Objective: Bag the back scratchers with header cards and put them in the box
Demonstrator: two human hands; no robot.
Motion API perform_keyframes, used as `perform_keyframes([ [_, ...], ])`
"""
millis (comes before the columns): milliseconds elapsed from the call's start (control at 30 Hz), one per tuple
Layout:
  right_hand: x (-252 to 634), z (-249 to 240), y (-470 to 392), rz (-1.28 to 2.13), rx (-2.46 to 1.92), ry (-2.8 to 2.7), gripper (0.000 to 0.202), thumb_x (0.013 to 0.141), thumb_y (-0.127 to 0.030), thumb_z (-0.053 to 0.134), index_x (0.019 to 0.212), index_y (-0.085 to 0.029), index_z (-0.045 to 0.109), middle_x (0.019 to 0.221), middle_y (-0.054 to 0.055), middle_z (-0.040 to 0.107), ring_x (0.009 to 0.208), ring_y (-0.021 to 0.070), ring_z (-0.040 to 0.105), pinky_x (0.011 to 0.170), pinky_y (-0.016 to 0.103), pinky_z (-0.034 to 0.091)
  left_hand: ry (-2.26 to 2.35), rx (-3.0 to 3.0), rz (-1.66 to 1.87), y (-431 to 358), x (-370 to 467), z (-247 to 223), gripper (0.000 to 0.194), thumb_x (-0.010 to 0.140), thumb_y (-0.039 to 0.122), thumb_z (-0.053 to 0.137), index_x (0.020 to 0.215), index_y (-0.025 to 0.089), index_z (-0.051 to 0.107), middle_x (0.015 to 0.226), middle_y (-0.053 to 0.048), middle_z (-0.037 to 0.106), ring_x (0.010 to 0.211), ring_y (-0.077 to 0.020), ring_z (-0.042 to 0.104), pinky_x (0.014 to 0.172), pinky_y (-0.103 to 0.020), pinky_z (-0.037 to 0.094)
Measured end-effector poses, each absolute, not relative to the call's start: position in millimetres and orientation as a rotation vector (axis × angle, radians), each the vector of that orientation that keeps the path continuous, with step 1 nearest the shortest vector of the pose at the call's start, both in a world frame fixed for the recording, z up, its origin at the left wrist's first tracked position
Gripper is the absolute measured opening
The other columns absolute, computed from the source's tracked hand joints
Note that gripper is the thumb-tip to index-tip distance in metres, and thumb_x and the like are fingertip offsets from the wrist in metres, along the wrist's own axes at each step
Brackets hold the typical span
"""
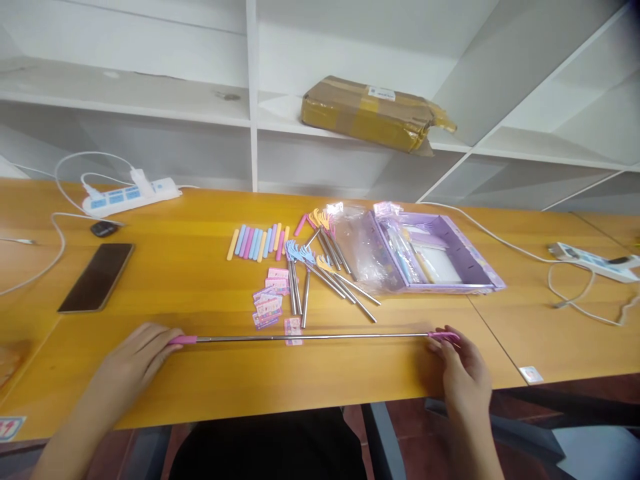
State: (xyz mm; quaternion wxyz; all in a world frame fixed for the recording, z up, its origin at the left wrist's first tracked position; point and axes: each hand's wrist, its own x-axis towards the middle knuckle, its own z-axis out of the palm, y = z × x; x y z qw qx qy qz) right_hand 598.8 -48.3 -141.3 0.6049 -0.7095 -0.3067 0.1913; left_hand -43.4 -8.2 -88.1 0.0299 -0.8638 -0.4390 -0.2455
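Observation:
A telescopic back scratcher [310,337] with a pink handle and a pink claw is stretched out long, level across the front of the table. My left hand [145,350] is closed around the pink handle at one end. At the other end, my right hand [463,363] pinches the claw. Just beyond the rod lie several metal rods with blue claws [299,252], yellow claws [326,265] and pink ones. A row of pastel handle tubes [257,243] sits to their left. Small pink printed cards [269,307] are scattered nearby, one partly under the rod.
A purple box [465,257] holding wrapped items stands right of centre, beside clear plastic bags [360,250]. A phone [97,277] and a power strip [133,198] lie left; another power strip [595,261] lies right. A taped carton [370,113] rests on the shelf.

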Motion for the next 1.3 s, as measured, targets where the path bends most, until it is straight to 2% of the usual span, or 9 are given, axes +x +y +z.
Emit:
perform_keyframes([
  [200, 594, -140, -47, 0.426, -1.592, -0.702, 0.053, 0.081, -0.049, 0.082, 0.123, -0.02, 0.067, 0.11, 0.005, 0.07, 0.105, 0.023, 0.072, 0.091, 0.041, 0.065, -1.352, -2.686, -0.826, -8, -38, -83, 0.028, 0.113, 0.038, 0.048, 0.124, 0.03, 0.073, 0.105, -0.002, 0.077, 0.093, -0.0218, 0.072, 0.087, -0.037, 0.059],
  [333, 580, -132, -46, 0.369, -1.556, -0.604, 0.055, 0.077, -0.037, 0.082, 0.127, -0.025, 0.062, 0.116, 0.002, 0.065, 0.109, 0.0216, 0.073, 0.086, 0.033, 0.062, -1.296, -2.697, -0.836, -9, -30, -81, 0.026, 0.114, 0.039, 0.049, 0.122, 0.029, 0.072, 0.104, 0.0, 0.077, 0.091, -0.0199, 0.073, 0.086, -0.036, 0.059],
  [467, 570, -127, -43, 0.294, -1.534, -0.539, 0.06, 0.072, -0.028, 0.079, 0.127, -0.027, 0.057, 0.121, 0.001, 0.06, 0.115, 0.0231, 0.073, 0.087, 0.034, 0.06, -1.24, -2.707, -0.833, -8, -28, -79, 0.026, 0.114, 0.04, 0.049, 0.122, 0.028, 0.071, 0.104, 0.0, 0.078, 0.09, -0.0185, 0.074, 0.085, -0.033, 0.06],
  [600, 564, -125, -38, 0.288, -1.517, -0.517, 0.056, 0.071, -0.031, 0.079, 0.123, -0.026, 0.058, 0.113, 0.0, 0.061, 0.113, 0.0235, 0.072, 0.09, 0.036, 0.058, -1.225, -2.756, -0.844, -7, -25, -76, 0.024, 0.113, 0.038, 0.052, 0.119, 0.029, 0.073, 0.105, 0.0, 0.079, 0.091, -0.0173, 0.075, 0.086, -0.031, 0.06],
  [733, 541, -119, -32, 0.385, -1.549, -0.636, 0.04, 0.078, -0.04, 0.075, 0.113, -0.022, 0.065, 0.108, 0.004, 0.069, 0.112, 0.0251, 0.07, 0.098, 0.041, 0.055, -1.171, -2.843, -0.856, -8, 1, -70, 0.024, 0.114, 0.038, 0.053, 0.118, 0.026, 0.074, 0.099, 0.0, 0.079, 0.083, -0.0146, 0.075, 0.075, -0.026, 0.059],
  [967, 469, -107, -34, 0.467, -1.567, -0.894, 0.038, 0.097, -0.044, 0.064, 0.128, -0.021, 0.068, 0.124, 0.011, 0.073, 0.119, 0.0283, 0.069, 0.104, 0.047, 0.054, -1.184, -2.727, -0.856, -13, 57, -63, 0.028, 0.116, 0.033, 0.046, 0.112, 0.024, 0.072, 0.085, 0.0, 0.072, 0.066, -0.0117, 0.067, 0.065, -0.024, 0.053],
  [1067, 421, -105, -51, 0.558, -1.506, -1.239, 0.033, 0.106, -0.035, 0.055, 0.132, -0.023, 0.069, 0.132, 0.013, 0.07, 0.123, 0.0285, 0.068, 0.104, 0.046, 0.056, -1.159, -2.75, -0.853, -18, 84, -64, 0.023, 0.115, 0.029, 0.048, 0.116, 0.021, 0.07, 0.081, 0.001, 0.068, 0.062, -0.0118, 0.063, 0.059, -0.025, 0.048],
  [1200, 373, -104, -70, 0.54, -1.342, -1.595, 0.048, 0.107, -0.02, 0.052, 0.155, -0.025, 0.054, 0.14, 0.016, 0.066, 0.127, 0.0288, 0.067, 0.102, 0.046, 0.06, -1.17, -2.74, -0.904, -19, 112, -70, 0.023, 0.114, 0.024, 0.048, 0.116, 0.018, 0.07, 0.079, 0.0, 0.066, 0.063, -0.0124, 0.063, 0.059, -0.026, 0.048],
  [1300, 367, -102, -69, 0.509, -1.313, -1.643, 0.052, 0.108, -0.017, 0.051, 0.159, -0.025, 0.048, 0.139, 0.016, 0.064, 0.128, 0.0288, 0.066, 0.103, 0.046, 0.06, -1.228, -2.781, -0.941, -14, 116, -76, 0.025, 0.114, 0.027, 0.048, 0.119, 0.02, 0.072, 0.082, -0.001, 0.068, 0.066, -0.0123, 0.064, 0.063, -0.023, 0.051],
])
